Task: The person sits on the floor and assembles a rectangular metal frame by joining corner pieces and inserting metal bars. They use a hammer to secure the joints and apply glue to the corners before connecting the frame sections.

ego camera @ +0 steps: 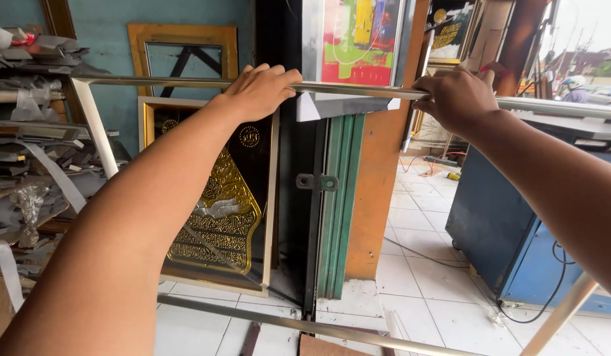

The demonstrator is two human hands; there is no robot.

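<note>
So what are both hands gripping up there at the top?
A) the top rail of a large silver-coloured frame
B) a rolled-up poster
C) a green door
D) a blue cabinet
A: the left hand and the right hand both close over the top rail of the silver frame, whose side and bottom rails run down and across the view; the green door and the blue cabinet stand untouched behind it.

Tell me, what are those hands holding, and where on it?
Both hands, left and right, grip the top bar of a large silver frame, either side of its middle.
</note>
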